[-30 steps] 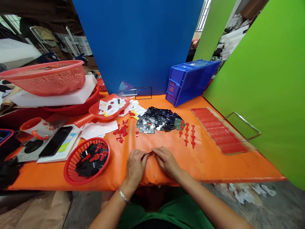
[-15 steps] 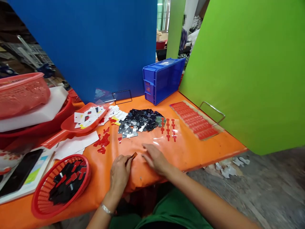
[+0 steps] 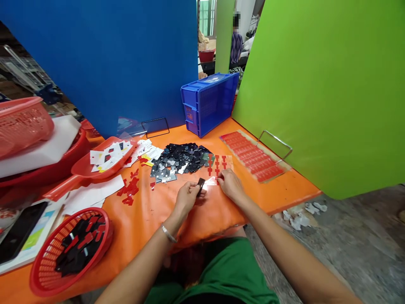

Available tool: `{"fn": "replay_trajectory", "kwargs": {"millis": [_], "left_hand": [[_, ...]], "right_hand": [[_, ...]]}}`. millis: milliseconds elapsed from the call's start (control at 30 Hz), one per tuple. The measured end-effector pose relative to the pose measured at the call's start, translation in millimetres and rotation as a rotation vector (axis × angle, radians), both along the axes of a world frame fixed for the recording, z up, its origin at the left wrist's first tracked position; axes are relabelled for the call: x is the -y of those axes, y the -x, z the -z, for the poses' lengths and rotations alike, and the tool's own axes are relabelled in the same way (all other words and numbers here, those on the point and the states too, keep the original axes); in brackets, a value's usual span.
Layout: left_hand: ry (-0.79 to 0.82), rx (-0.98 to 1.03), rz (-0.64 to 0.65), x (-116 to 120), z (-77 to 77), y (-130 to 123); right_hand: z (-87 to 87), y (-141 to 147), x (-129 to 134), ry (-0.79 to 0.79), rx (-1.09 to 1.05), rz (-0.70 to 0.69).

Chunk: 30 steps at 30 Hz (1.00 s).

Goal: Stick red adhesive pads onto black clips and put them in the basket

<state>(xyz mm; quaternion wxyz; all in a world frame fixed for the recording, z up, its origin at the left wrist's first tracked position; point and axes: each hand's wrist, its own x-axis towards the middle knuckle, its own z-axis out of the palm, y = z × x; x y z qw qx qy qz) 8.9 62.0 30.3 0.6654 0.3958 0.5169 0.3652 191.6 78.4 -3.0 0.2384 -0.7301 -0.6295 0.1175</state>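
My left hand is closed, pinching a small flat black piece between thumb and fingers above the table. To its right, my right hand has its fingertips pressed together at the lower edge of a clear sheet, on a red T-shaped sticker. Several more red T-shaped stickers sit in rows on that sheet, just beyond the fingers. Behind my hands lies a heap of black and grey flat pieces. Loose red pieces are scattered left of the heap.
A red basket holds black pieces with red ones. A red scoop with white scraps, papers and a phone are at left. A blue crate stands at the back; a sheet of red stickers lies right. Blue and green panels border the table.
Both hands have moved forward and right. My right hand went from open above the table to closed at the red stickers; my left still holds the black piece. The view shifted slightly.
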Motion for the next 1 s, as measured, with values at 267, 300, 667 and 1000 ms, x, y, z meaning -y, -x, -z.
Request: {"fn": "replay_trajectory", "kwargs": {"millis": [267,300,667,1000], "left_hand": [[0.011,0.082,-0.071,-37,7.8,-43],[0.009,0.086,-0.078,-40,9.8,-46],[-0.016,0.081,-0.139,-49,31.2,-52],[-0.018,0.064,-0.174,-50,31.7,-55]], "right_hand": [[-4.1,0,-1,0.047,0.06,0.012],[-2.5,1,1,0.027,0.069,0.013],[8.9,7,11,-0.139,0.078,0.021],[13.7,-12,17,-0.283,-0.61,0.031]]}}
